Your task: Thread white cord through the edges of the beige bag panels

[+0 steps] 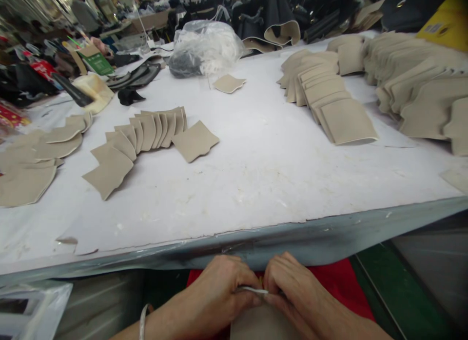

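Close to my body, below the table's front edge, both hands are closed on one beige leather piece (pixel 261 324). My left hand (pixel 228 286) pinches its upper edge from the left, and my right hand (pixel 290 286) grips the same edge right beside it. Between the fingers a thin pale edge shows; the fingertips are partly hidden. On the white tabletop ahead, a single beige piece (pixel 196 141) lies at the end of a fanned row of beige pieces (pixel 146 130).
More beige pieces lie in overlapping stacks at the left (pixel 27 181) and right (pixel 345 118). Farther back are a clear plastic bag (pixel 206 47), black bags (pixel 281 23) and a yellow object (pixel 448 25). The table edge (pixel 256 240) runs just beyond my hands.
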{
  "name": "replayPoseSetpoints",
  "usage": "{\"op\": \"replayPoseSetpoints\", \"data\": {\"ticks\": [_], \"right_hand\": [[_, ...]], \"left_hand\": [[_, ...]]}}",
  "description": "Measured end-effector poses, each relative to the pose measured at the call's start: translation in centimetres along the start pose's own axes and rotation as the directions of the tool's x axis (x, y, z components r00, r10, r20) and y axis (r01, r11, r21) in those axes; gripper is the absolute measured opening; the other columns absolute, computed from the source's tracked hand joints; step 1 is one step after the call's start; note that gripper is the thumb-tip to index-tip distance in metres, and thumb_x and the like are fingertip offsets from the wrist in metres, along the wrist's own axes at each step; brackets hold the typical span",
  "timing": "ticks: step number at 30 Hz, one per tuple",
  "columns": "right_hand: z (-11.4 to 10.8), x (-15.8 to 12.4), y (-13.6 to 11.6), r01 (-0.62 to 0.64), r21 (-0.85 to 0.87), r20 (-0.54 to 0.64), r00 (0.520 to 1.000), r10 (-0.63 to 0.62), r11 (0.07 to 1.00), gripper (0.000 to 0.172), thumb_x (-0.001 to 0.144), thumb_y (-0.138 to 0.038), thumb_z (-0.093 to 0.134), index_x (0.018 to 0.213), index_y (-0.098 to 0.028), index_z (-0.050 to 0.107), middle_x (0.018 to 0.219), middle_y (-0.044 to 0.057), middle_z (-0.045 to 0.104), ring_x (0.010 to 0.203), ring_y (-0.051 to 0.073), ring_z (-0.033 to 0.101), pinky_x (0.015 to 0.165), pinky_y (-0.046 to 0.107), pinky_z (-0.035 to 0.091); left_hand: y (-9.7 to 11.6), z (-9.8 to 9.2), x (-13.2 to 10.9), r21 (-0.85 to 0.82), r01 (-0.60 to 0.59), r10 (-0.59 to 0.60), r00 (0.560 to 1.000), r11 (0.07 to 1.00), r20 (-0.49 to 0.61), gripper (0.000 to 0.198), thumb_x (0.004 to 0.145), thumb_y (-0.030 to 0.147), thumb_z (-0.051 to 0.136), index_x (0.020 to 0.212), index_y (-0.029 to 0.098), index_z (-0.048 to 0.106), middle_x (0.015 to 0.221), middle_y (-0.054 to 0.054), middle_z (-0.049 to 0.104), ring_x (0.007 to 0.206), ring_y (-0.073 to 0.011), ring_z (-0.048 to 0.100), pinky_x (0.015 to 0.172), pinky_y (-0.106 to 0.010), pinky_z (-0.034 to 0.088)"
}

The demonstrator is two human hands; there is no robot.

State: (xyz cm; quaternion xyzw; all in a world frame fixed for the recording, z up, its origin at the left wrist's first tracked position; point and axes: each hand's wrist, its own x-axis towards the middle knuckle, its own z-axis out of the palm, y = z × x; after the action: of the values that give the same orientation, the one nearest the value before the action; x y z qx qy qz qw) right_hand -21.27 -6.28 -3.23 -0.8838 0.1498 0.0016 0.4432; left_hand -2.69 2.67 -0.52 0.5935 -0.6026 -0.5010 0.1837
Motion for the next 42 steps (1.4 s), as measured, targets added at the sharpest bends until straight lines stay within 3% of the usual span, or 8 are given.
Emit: {"op": "replayPoseSetpoints", "data": {"ticks": [5, 12, 16, 21, 28, 33, 39, 42], "right_hand": [[-0.2, -0.8, 0.5, 0.011, 0.1, -0.045, 0.999, -0.006, 0.995, 0.021, 0.093, -0.012, 0.051, 0.075, -0.02, 0.043, 0.08, 0.002, 0.055, 0.078, 0.019, 0.051, 0.071, 0.032, 0.04], [-1.5, -1.8, 0.3, -0.204, 0.258, 0.035, 0.979, 0.202, 0.944, 0.017, 0.087, -0.006, 0.057, 0.09, -0.022, 0.051, 0.094, -0.002, 0.055, 0.09, 0.015, 0.052, 0.079, 0.028, 0.041], [-2.1, -1.9, 0.9, -0.173, 0.239, 0.089, 0.984, 0.156, 0.956, 0.005, 0.096, -0.017, 0.057, 0.095, -0.022, 0.056, 0.098, -0.002, 0.057, 0.098, 0.016, 0.051, 0.09, 0.03, 0.039], [-2.2, -2.4, 1.7, -0.149, 0.233, 0.065, 0.988, 0.138, 0.961, 0.012, 0.097, -0.025, 0.058, 0.087, -0.02, 0.057, 0.091, -0.002, 0.056, 0.092, 0.015, 0.052, 0.083, 0.028, 0.04], [-2.0, -2.2, 2.1, -0.142, 0.23, 0.01, 0.99, 0.144, 0.963, 0.013, 0.092, -0.019, 0.063, 0.081, -0.019, 0.056, 0.085, -0.003, 0.057, 0.087, 0.015, 0.052, 0.078, 0.028, 0.04], [-1.9, -2.0, 1.9, -0.083, 0.206, -0.011, 0.996, 0.087, 0.975, 0.016, 0.092, -0.019, 0.063, 0.079, -0.018, 0.055, 0.084, -0.002, 0.057, 0.086, 0.016, 0.052, 0.081, 0.03, 0.041], [-2.8, -2.7, 2.2, -0.167, 0.233, 0.073, 0.985, 0.154, 0.958, 0.009, 0.093, -0.02, 0.063, 0.086, -0.02, 0.058, 0.092, -0.001, 0.058, 0.094, 0.016, 0.053, 0.085, 0.029, 0.042], [-2.8, -3.2, 2.7, -0.192, 0.261, 0.09, 0.981, 0.174, 0.946, 0.009, 0.095, -0.022, 0.061, 0.087, -0.021, 0.057, 0.094, -0.002, 0.056, 0.097, 0.015, 0.052, 0.088, 0.028, 0.041]], "left_hand": [[0.1, 0.8, 0.6, -0.032, -0.035, 0.034, 0.999, 0.999, -0.024, 0.017, 0.09, 0.017, 0.063, 0.075, 0.016, 0.07, 0.068, 0.003, 0.061, 0.07, -0.0109, 0.055, 0.065, -0.02, 0.034], [0.4, 0.8, 0.8, -0.031, -0.087, 0.086, 0.996, 0.996, -0.012, 0.013, 0.087, 0.01, 0.063, 0.078, 0.016, 0.071, 0.071, 0.001, 0.064, 0.072, -0.0125, 0.057, 0.066, -0.021, 0.035], [0.4, 0.8, 0.8, -0.015, -0.082, 0.082, 0.997, 0.997, 0.009, 0.016, 0.086, 0.007, 0.061, 0.081, 0.016, 0.072, 0.072, 0.0, 0.065, 0.073, -0.0133, 0.057, 0.067, -0.022, 0.035], [0.3, 0.6, 0.8, -0.04, -0.03, 0.03, 1.0, 0.999, 0.009, 0.018, 0.084, 0.005, 0.061, 0.084, 0.018, 0.073, 0.077, 0.0, 0.069, 0.077, -0.0144, 0.059, 0.069, -0.023, 0.036], [0.6, 0.2, 1.6, 0.027, 0.028, -0.028, 0.999, 0.999, 0.017, 0.018, 0.08, 0.005, 0.06, 0.084, 0.018, 0.072, 0.081, -0.001, 0.069, 0.079, -0.0156, 0.06, 0.07, -0.023, 0.038], [0.2, 1.4, 2.7, 0.149, -0.074, 0.059, 0.993, 0.986, 0.101, 0.018, 0.088, 0.019, 0.053, 0.08, 0.017, 0.069, 0.078, -0.006, 0.069, 0.076, -0.0192, 0.062, 0.067, -0.026, 0.038], [-1.6, 2.8, 2.9, 0.106, -0.148, 0.152, 0.988, 0.983, -0.032, 0.022, 0.087, 0.022, 0.049, 0.07, 0.017, 0.062, 0.064, -0.004, 0.062, 0.063, -0.0158, 0.056, 0.058, -0.026, 0.031], [-1.3, 2.5, 2.7, 0.095, -0.134, 0.137, 0.99, 0.986, -0.019, 0.024, 0.089, 0.022, 0.047, 0.071, 0.017, 0.062, 0.065, -0.004, 0.062, 0.064, -0.0155, 0.055, 0.059, -0.026, 0.031]]}}
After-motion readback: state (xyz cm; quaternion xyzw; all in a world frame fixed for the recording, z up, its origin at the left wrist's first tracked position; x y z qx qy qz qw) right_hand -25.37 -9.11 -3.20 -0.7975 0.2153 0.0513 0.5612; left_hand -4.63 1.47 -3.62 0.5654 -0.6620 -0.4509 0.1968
